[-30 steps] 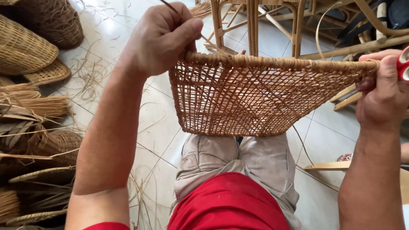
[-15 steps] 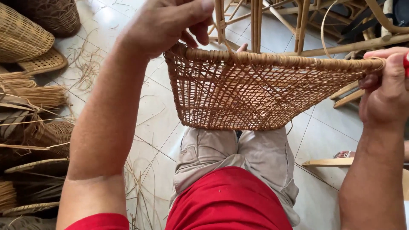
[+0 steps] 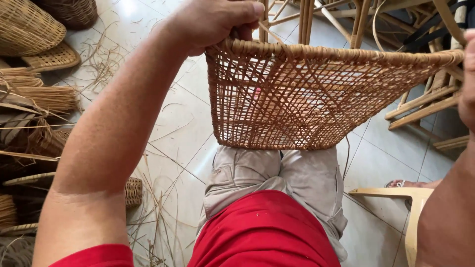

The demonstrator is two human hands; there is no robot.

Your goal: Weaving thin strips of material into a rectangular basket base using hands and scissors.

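**Woven Cane Panel Held Upright on the Knees**

Closer and larger than a second before, the woven cane panel (image 3: 316, 99) filled the middle of the view, and the left hand (image 3: 213, 22) had risen toward the top edge of the frame while the right hand (image 3: 467, 79) had slid almost out of sight at the right border.

The left hand was closed around the panel's top left corner, thumb and fingers pinching the wrapped rim together with a thin cane strand (image 3: 274, 37) that ran down across the bound edge. Of the right hand only a sliver showed against the panel's far right end, and whether it was gripping or merely resting there could not be told.

The panel stood on edge, its lower border resting on the person's knees, which were clad in grey trousers (image 3: 277, 183) below a red shirt (image 3: 262, 232). Its open lattice let the tiled floor (image 3: 183, 118) show through.

Behind the panel stood bare rattan chair frames (image 3: 356, 20). To the left on the floor lay woven baskets (image 3: 27, 27), a flat woven lid (image 3: 52, 57) and bundles of cane strips (image 3: 44, 96), with loose fibres scattered across the tiles. A pale wooden stool edge (image 3: 396, 194) showed at lower right, just beside a sandalled foot (image 3: 410, 184).
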